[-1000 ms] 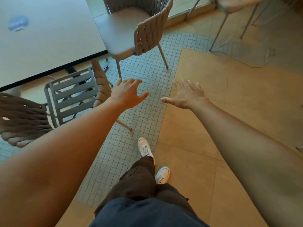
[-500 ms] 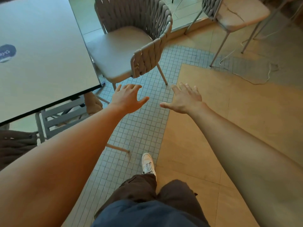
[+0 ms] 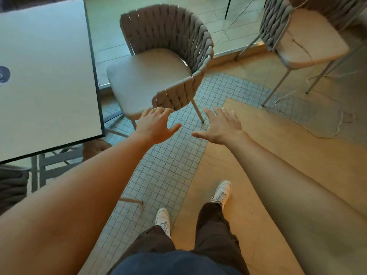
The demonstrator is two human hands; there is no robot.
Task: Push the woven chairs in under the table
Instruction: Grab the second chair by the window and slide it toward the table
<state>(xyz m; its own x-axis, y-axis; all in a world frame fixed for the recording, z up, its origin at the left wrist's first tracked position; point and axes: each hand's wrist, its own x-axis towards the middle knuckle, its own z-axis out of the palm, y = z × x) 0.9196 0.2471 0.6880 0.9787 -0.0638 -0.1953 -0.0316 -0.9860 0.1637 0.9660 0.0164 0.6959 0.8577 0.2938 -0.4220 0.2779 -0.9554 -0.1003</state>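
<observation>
A woven chair [image 3: 168, 46] with a padded seat stands beside the table [image 3: 45, 80], its seat pulled out from the table's right edge. My left hand [image 3: 156, 126] is open, fingers spread, just below the chair's near woven arm and close to touching it. My right hand [image 3: 220, 126] is open too, held over the tiled floor to the right of the chair's front leg. Another woven chair [image 3: 17, 187] sits mostly under the table at the lower left, partly hidden by my left arm.
A further woven chair [image 3: 305, 42] stands at the upper right with a loose cord [image 3: 325, 133] on the floor near it. A glass wall runs behind the chairs. My feet are on the tile strip and the wood floor below.
I have stepped forward along the table. The pulled-out chair has come closer and both open hands have reached toward it; the chair at the lower left has slid out of sight under the table.
</observation>
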